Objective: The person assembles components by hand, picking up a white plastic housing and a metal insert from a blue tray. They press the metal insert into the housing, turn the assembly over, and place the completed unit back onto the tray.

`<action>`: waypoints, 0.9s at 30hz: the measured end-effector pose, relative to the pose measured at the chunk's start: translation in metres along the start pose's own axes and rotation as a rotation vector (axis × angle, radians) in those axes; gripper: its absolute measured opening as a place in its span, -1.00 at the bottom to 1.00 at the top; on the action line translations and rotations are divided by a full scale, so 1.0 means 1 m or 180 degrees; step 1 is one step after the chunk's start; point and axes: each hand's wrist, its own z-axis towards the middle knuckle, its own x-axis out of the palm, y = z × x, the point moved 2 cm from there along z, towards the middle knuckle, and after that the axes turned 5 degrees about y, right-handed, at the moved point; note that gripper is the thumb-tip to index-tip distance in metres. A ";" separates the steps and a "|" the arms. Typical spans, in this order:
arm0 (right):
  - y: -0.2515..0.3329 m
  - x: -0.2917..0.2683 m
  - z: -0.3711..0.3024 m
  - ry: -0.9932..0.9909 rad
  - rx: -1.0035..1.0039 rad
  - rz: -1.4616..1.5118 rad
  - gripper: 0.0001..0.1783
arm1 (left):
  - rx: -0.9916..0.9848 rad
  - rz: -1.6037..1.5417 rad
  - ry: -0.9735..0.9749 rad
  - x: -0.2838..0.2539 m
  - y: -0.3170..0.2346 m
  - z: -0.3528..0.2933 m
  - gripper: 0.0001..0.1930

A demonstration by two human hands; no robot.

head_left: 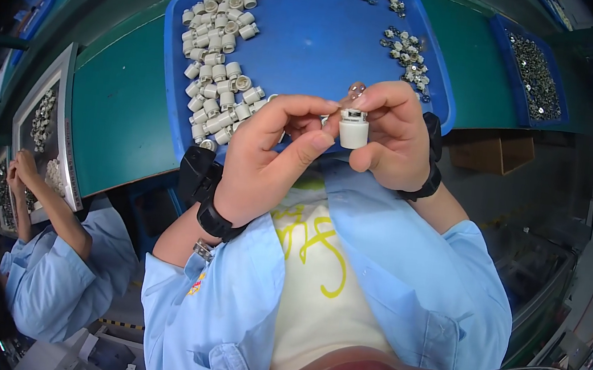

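Above the near edge of a blue tray (305, 47), both my hands come together around a white ceramic lamp holder (353, 134) with metal parts at its top. My right hand (399, 134) grips it between finger and thumb from the right. From the left, my left hand (271, 153) is closed, its index fingertip against the metal top; whether its other fingers hold a small part is hidden. A small shiny roundish thing (355, 89) shows just above the holder, too small to name. Many similar white lamp holders (216, 59) lie along the tray's left side.
Small metal-and-white parts (408, 55) lie in loose groups at the tray's right. A smaller blue bin (536, 73) of metal parts stands farther right on the green bench (119, 106), above a cardboard box (494, 150). At left, a co-worker (68, 261) handles parts over another tray (69, 159).
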 end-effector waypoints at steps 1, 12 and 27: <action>-0.001 0.000 0.001 0.0001 -0.0005 0.0020 -0.44 | 0.0029 0.0070 0.0027 -0.001 0.000 0.000 -0.76; -0.006 0.002 0.006 0.0052 -0.0332 -0.0245 -0.42 | 0.0002 0.0033 0.0067 -0.002 -0.001 -0.001 -0.74; -0.007 0.012 0.001 -0.0334 0.0547 0.0623 -0.40 | -0.0060 -0.0202 -0.0097 -0.003 0.001 -0.003 -0.81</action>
